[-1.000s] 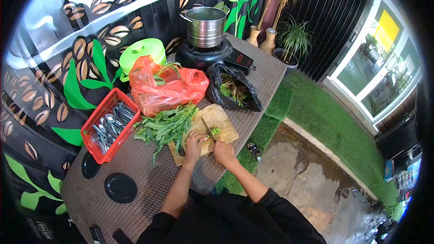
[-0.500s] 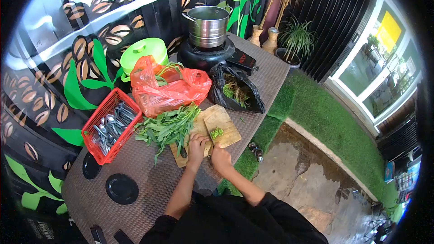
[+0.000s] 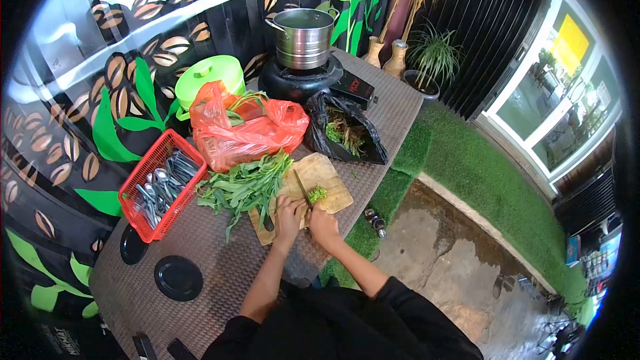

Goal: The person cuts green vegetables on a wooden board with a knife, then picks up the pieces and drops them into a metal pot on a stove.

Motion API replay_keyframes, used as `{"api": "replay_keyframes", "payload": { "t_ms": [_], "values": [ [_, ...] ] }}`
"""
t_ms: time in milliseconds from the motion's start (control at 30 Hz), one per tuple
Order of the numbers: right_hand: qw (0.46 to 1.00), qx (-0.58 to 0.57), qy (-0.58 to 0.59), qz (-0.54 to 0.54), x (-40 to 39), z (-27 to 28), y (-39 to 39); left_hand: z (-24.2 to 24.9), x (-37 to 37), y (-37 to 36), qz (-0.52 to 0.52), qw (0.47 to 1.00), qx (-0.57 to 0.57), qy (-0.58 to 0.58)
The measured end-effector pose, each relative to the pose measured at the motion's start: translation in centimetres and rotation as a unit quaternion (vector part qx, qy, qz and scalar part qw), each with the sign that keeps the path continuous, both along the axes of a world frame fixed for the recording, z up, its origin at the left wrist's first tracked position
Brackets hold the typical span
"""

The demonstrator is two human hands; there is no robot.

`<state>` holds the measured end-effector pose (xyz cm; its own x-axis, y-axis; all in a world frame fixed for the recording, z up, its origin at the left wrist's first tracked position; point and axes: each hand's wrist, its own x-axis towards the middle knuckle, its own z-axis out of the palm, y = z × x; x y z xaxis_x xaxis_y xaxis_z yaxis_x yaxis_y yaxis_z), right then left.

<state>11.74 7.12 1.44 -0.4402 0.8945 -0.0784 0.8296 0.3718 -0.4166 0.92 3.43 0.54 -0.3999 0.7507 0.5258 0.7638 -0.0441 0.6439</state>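
Observation:
Near the table's front edge lies a wooden cutting board [image 3: 333, 180]. My right hand [image 3: 323, 225] is closed round the handle of a knife [image 3: 301, 185], whose blade points away over the board. Chopped greens [image 3: 317, 195] lie just right of the blade. My left hand [image 3: 289, 217] is beside the knife on the board, fingers bent and pressed together; what they hold, if anything, is hidden. A pile of long leafy greens [image 3: 243, 190] spreads left of the board, close to my left hand.
Behind the greens sit a red plastic bag [image 3: 247, 135] and a black bag of trimmings [image 3: 343, 133]. A steel pot [image 3: 305, 40] stands on a black stove [image 3: 300, 80]. Leftward are a green lidded pot [image 3: 210, 77], a red cutlery basket [image 3: 143, 217] and black plates [image 3: 179, 278].
The knife blade now shows upright along the left of the chopped greens. My right hand has shifted slightly left, and the whole view has moved a little.

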Motion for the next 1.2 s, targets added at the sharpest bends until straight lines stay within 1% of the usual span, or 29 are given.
{"api": "replay_keyframes", "payload": {
  "t_ms": [67,100,200,233,300,400,467,533,600,667,700,733,800,867,900,933,967,1033,1100,1133,1167,1200],
  "values": [
    [0.999,-0.027,0.014,0.03,0.5,0.7,0.4,0.3,0.1,-0.2,0.003,1.0,0.004,0.021],
    [0.999,-0.027,0.015,0.031,0.7,0.8,0.2,0.3,0.0,-0.3,0.007,0.999,0.006,0.041],
    [0.999,-0.017,0.007,0.032,0.8,1.3,0.0,0.0,-0.2,-0.3,0.0,0.999,-0.004,0.041],
    [0.999,-0.037,0.005,0.025,0.8,1.6,0.0,-0.2,-0.4,-0.2,0.0,0.999,-0.003,0.041],
    [0.998,-0.058,0.003,0.019,0.7,2.0,0.1,-0.2,-1.1,0.2,-0.029,0.999,-0.01,-0.011],
    [0.997,-0.075,0.003,0.023,0.9,2.8,0.2,-0.1,-1.3,0.3,-0.007,0.999,-0.042,-0.027],
    [0.996,-0.084,-0.008,0.033,1.0,3.5,0.1,-0.1,-1.3,0.4,-0.016,0.999,-0.038,-0.023],
    [0.996,-0.075,-0.022,0.035,1.0,3.0,-0.7,-0.7,-1.4,0.5,-0.025,0.999,-0.035,-0.017],
    [0.997,-0.065,-0.033,0.038,0.4,2.3,-1.7,-1.0,-1.3,0.6,-0.014,1.0,-0.008,-0.022],
    [0.999,-0.028,-0.045,-0.001,-0.3,1.5,-2.4,-0.9,-1.3,0.4,-0.017,1.0,-0.014,-0.013],
    [0.999,0.034,-0.02,0.005,-0.7,-0.6,-1.7,-0.7,-1.1,0.3,-0.018,1.0,-0.02,-0.007],
    [0.999,0.033,-0.021,0.005,-0.7,-0.5,-1.1,-0.5,-0.8,0.0,-0.018,1.0,-0.021,-0.008],
    [0.997,0.036,0.051,0.039,-1.0,0.2,1.3,0.1,-0.4,-0.3,-0.012,1.0,-0.024,0.007],
    [0.997,0.017,0.04,0.057,-0.6,1.0,2.2,0.7,-0.1,-0.8,-0.01,0.999,-0.026,0.017],
    [0.997,0.003,0.015,0.075,-0.2,1.6,2.1,0.6,-0.1,-1.1,-0.009,0.999,-0.029,0.024],
    [0.996,-0.01,-0.011,0.093,0.0,2.1,2.0,0.3,-0.1,-1.1,-0.009,0.999,-0.029,0.023],
    [0.995,-0.009,-0.012,0.095,0.1,2.1,1.3,0.2,-0.1,-1.0,-0.004,0.999,-0.039,0.008],
    [1.0,0.0,-0.021,0.022,0.0,1.2,-1.1,-0.2,-0.5,-0.8,0.002,0.999,-0.048,-0.007],
    [1.0,-0.014,-0.018,0.003,-0.5,0.6,-1.9,-0.3,-0.6,-0.4,-0.008,0.998,-0.038,-0.042],
    [0.999,-0.028,-0.016,-0.015,-0.5,0.3,-1.9,-0.2,-0.7,-0.2,-0.008,0.998,-0.037,-0.043],
    [1.0,-0.015,0.011,0.003,-0.7,0.0,-1.2,-0.2,-1.0,0.0,-0.007,0.999,-0.034,-0.031],
    [1.0,-0.017,0.01,0.002,-0.7,-0.2,-0.4,-0.1,-1.0,-0.2,-0.006,0.999,-0.033,-0.019]
  ]
}}
